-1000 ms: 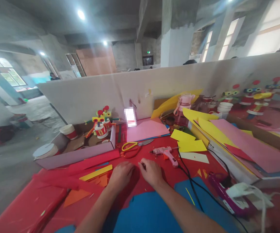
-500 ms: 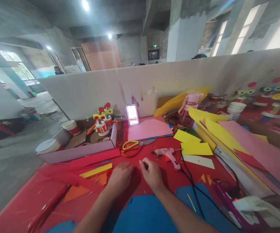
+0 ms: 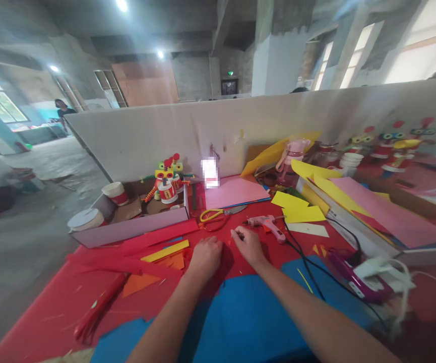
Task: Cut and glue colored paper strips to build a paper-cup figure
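Both hands rest on the red tabletop [image 3: 223,282], a small gap between them. My left hand [image 3: 206,254] is loosely curled with the knuckles up, right of orange and yellow paper scraps [image 3: 166,250]. My right hand [image 3: 248,244] forms a loose fist, thumb side up, just in front of a pink hot glue gun [image 3: 268,223]. Nothing sticks out of either hand; the palms are hidden. Yellow-handled scissors [image 3: 213,216] lie beyond them. Blue sheets [image 3: 236,312] lie beneath my forearms.
Cup-bodied robot figures [image 3: 167,189] stand in a shallow box [image 3: 134,229] at left. Pink sheets [image 3: 236,190] lie at the back by a white partition [image 3: 145,136]. At right are a paper-filled box [image 3: 357,227], a purple power strip [image 3: 357,277] and black cords [image 3: 308,267].
My view has shifted, so the hands and nearby tools appear a little higher and further right. Both hands stay curled in about the same place beside the glue gun.
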Tool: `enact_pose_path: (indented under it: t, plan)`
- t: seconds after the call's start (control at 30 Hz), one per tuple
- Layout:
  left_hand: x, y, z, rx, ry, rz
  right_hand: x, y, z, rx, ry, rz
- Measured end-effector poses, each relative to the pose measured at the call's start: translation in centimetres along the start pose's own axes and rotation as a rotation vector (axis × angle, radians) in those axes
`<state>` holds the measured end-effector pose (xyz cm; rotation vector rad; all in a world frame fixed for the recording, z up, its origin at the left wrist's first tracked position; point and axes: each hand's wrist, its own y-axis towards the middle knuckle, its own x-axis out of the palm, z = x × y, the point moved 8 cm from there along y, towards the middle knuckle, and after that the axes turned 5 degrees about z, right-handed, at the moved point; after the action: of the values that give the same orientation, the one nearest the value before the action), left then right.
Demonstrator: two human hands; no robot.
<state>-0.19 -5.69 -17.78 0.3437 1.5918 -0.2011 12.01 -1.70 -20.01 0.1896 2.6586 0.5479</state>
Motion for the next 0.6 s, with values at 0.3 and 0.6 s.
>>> enact_pose_path:
  t: [0.3,0.6]
  plan:
    - [-0.8,0.4,0.3,-0.056,-0.001,0.011,0.0,0.4,0.0,-0.033,-0.050,-0.021]
    - [-1.3,1.8,0.8,-0.233,0.042,0.048,0.3,0.3,-0.4,-0.055,-0.095,-0.053]
